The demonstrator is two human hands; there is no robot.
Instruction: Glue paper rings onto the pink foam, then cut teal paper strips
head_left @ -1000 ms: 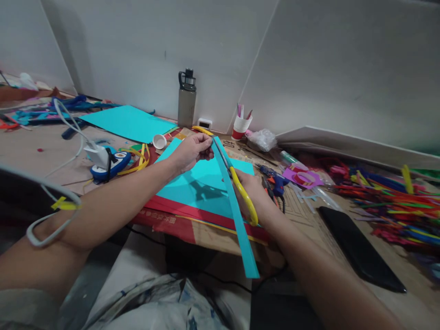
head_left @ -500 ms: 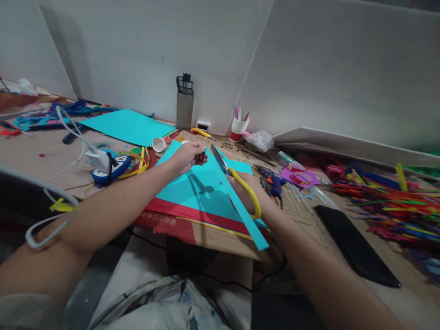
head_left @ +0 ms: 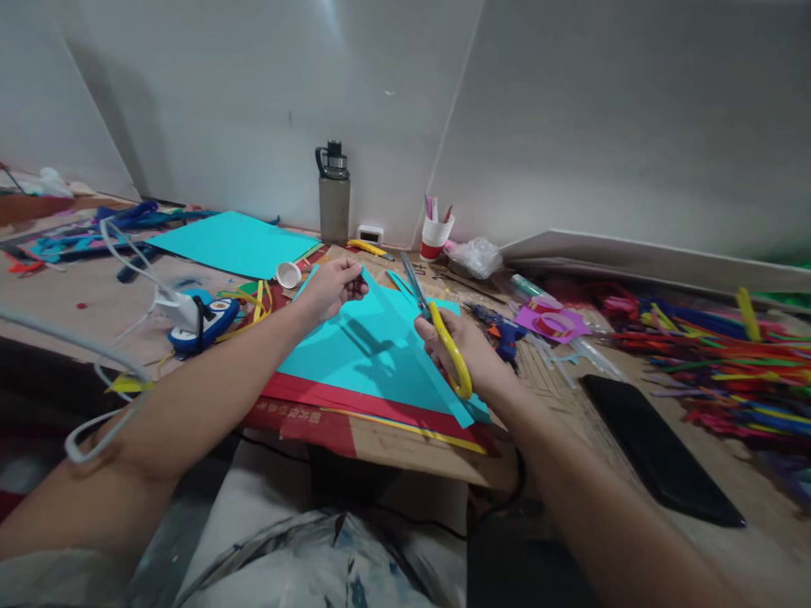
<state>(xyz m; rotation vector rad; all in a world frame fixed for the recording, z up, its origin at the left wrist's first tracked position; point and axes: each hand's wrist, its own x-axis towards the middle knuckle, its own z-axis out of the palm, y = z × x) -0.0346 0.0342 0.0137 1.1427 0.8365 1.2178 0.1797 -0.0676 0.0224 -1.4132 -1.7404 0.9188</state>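
My left hand (head_left: 334, 288) pinches the far end of a cyan paper strip (head_left: 405, 342), which slants down across the cyan sheet (head_left: 355, 359). That sheet lies on red paper (head_left: 380, 405) over a cardboard board (head_left: 405, 443). My right hand (head_left: 459, 348) grips yellow-handled scissors (head_left: 437, 333); their blades point away from me, just right of the strip's upper end.
A grey water bottle (head_left: 333, 194), a red-and-white cup of pens (head_left: 436, 231) and a plastic bag (head_left: 478, 256) stand by the wall. A blue glue gun (head_left: 500, 328), pink cut-outs (head_left: 550, 323), a black phone (head_left: 652, 447) and colourful strips (head_left: 715, 363) lie right. Another cyan sheet (head_left: 234, 242) and a white cable (head_left: 127, 253) lie left.
The long cyan strip, hanging off the board's near edge a second ago, now lies on the sheet. Both hands lowered and shifted slightly left; the scissors came away from the strip.
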